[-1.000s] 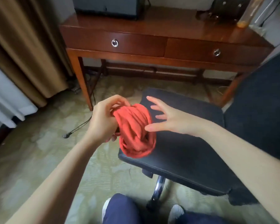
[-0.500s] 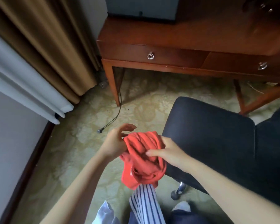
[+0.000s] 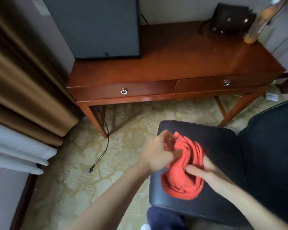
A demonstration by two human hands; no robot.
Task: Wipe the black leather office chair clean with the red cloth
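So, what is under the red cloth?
The black chair seat lies below the red cloth, held by the left hand and right hand. The patch under the cloth is covered and cannot be seen.

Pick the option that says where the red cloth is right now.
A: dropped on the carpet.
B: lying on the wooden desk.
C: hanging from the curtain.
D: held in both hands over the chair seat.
D: the left hand and the right hand both grip the bunched red cloth over the black chair seat; whether it touches the seat cannot be told.
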